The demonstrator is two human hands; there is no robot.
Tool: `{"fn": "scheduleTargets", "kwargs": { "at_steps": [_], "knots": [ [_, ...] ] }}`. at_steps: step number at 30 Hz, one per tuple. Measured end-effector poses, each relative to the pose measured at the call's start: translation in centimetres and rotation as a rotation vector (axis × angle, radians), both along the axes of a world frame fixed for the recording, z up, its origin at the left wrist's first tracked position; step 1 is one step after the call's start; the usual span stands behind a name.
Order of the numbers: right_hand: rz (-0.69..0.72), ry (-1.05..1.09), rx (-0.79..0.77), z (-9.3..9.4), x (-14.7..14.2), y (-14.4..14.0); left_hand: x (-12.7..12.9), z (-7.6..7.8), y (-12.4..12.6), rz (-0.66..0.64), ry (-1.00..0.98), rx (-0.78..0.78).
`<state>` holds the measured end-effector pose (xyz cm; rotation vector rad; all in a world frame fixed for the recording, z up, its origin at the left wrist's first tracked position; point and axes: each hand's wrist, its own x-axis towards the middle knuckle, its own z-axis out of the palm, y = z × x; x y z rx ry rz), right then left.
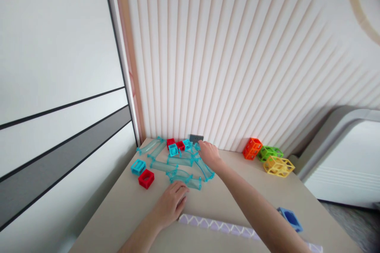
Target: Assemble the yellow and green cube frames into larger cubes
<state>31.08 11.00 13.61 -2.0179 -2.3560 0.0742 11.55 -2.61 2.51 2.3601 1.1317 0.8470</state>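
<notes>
My right hand [208, 153] reaches to the back of the table, its fingers closed at a small translucent teal piece [196, 147] that they partly hide. Near the front of the pile, my left hand [173, 202] rests on the table with bent fingers, thumb apart, and nothing visible in it. Just beyond its fingertips lie translucent teal track pieces [192, 183]. A purple bar with a white zigzag [218, 225] starts beside the left wrist and runs beneath the right forearm. More teal track pieces [164, 166] spread between the hands and the wall.
A red cube frame [146, 179] and a light-blue one [138, 167] sit at the left. Orange [252, 148], green [268, 153] and yellow [278, 166] frames stand at the back right. A blue cube frame [290, 219] lies at the right. A dark socket [196, 138] is on the ribbed wall.
</notes>
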Motion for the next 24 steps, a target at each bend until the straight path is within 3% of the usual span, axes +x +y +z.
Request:
{"fn": "scheduleTargets", "kwargs": {
  "at_steps": [6,14,18,24],
  "knots": [
    [-0.073,-0.003,0.002,0.7,0.0,0.5,-0.2,0.4,0.0,-0.029,-0.032,-0.031],
    [-0.141,-0.028,-0.005,0.4,2.6,0.7,-0.3,1.2,-0.5,-0.182,-0.092,-0.038],
    [-0.198,-0.049,0.033,0.0,4.0,0.8,-0.2,1.1,-0.6,-0.275,-0.049,-0.020],
    [-0.181,-0.102,0.064,-1.6,5.0,0.1,0.2,0.9,-0.9,-0.299,0.086,-0.044]
  ]
}}
